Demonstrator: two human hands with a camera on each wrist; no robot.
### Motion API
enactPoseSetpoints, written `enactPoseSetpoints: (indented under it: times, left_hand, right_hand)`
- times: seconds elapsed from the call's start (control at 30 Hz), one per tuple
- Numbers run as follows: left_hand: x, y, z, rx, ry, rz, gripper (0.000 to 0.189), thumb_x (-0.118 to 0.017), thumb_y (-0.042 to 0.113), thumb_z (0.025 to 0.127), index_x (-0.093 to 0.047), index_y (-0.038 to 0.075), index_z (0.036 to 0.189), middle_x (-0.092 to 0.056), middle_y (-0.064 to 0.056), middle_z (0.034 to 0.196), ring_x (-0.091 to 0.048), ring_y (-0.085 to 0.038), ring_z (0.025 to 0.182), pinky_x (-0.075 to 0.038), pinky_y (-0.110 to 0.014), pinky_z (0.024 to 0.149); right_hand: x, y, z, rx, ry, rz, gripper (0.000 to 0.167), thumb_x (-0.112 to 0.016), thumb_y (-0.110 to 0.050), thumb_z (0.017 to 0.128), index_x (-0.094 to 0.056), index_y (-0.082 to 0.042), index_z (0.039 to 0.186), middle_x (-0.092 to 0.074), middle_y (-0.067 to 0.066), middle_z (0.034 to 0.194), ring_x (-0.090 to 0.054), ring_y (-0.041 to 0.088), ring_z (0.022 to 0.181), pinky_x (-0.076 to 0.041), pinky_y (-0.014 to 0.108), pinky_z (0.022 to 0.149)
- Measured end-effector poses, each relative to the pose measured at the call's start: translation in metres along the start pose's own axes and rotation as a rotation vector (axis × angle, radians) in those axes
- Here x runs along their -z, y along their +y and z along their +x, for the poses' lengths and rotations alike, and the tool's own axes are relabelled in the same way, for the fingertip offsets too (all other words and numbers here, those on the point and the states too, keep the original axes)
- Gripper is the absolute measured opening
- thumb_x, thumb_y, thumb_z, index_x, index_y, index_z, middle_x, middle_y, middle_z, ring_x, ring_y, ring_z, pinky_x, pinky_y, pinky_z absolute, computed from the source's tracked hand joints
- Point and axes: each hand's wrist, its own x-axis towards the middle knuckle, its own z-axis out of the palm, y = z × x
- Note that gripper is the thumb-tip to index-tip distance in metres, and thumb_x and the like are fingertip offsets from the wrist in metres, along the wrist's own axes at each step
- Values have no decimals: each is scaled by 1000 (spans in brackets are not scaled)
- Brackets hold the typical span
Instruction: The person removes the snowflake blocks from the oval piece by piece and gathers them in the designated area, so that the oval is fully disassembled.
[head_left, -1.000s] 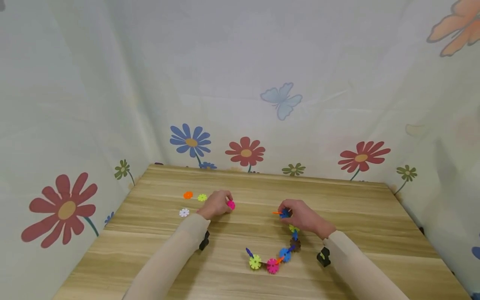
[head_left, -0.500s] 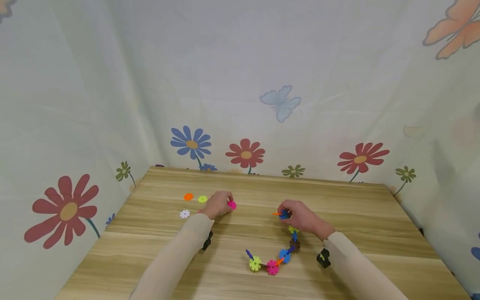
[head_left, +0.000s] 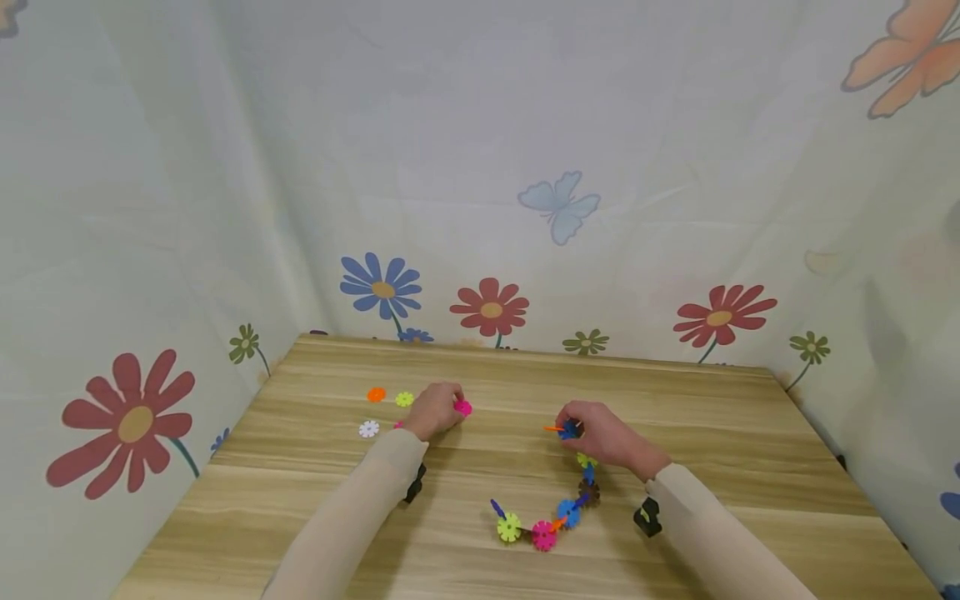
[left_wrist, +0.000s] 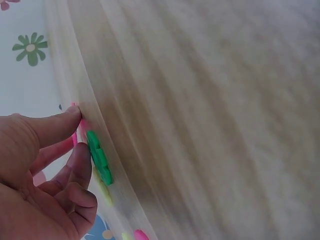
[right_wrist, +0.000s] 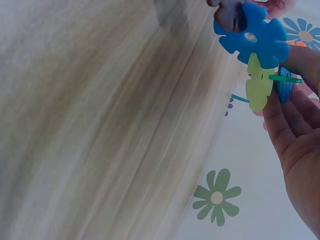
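The two hands are well apart. The left hand (head_left: 435, 411) pinches a pink disc (head_left: 462, 408) between thumb and fingertips; the right hand (head_left: 603, 432) grips a blue disc (head_left: 567, 429) at the upper end of the notched-disc chain (head_left: 567, 514), the rest of which curves along the wooden surface (head_left: 465, 479). An orange disc (head_left: 552, 428) juts edge-on from that grip, toward the left. For a clean join, I'd meet orange with pink crosswise, notch facing notch, and push straight without rocking; bracing close to the joint should spare the trailing chain a loosening twist
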Motion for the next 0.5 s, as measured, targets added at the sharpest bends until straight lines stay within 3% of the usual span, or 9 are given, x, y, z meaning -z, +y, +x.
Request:
enactPoseSetpoints:
  times: [0.27, 0.5]
  left_hand:
    - [1, 5, -3, 17, 10, -6, 31, -74, 15, 81, -64, 4, 108, -63, -8, 104, -55, -23, 88, -47, -39, 84]
    - [5, 16, -10, -96, 46, 7, 24, -73, 13, 81, -64, 5, 101, -59, -2, 83, -52, -19, 73, -47, -35, 69]
  right_hand:
    - [0, 0, 0, 1, -7, 16, 19, -75, -7, 80, -63, -7, 95, -60, -5, 89, -56, 11, 79, -49, 29, 69]
    - [1, -2, 0, -3, -5, 11, 19, -76, -8, 80, -63, -10, 95, -60, -6, 89, -56, 10, 79, -50, 30, 70]
